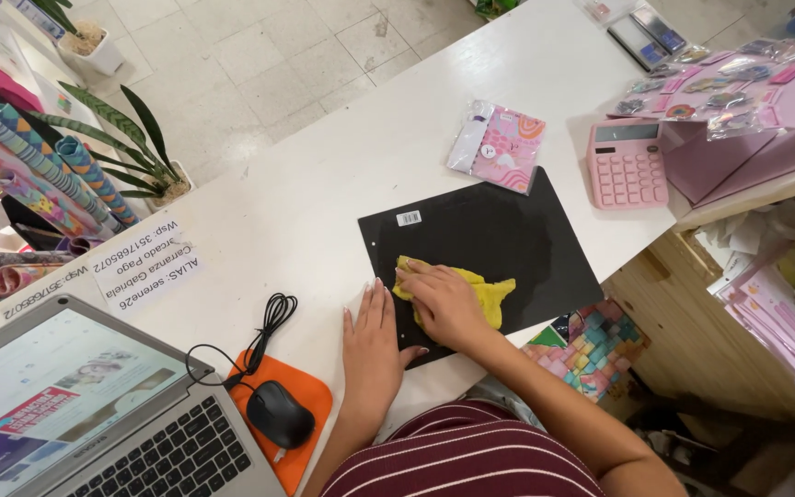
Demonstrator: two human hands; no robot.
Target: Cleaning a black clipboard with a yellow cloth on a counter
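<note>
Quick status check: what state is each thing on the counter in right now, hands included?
Left hand: flat, palm down, pinning the black sheet's edge.
Right hand: pressed on the yellow cloth.
Yellow cloth: crumpled, lying on the sheet.
Black sheet: flat on the white counter.
Laptop: open, screen lit.
Mouse: untouched, on the orange pad.
Pink calculator: idle, display blank.
Patterned packet: lying flat, looks sealed.

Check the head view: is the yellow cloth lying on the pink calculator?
No, the yellow cloth lies on the black sheet under the right hand, well apart from the pink calculator.
</note>
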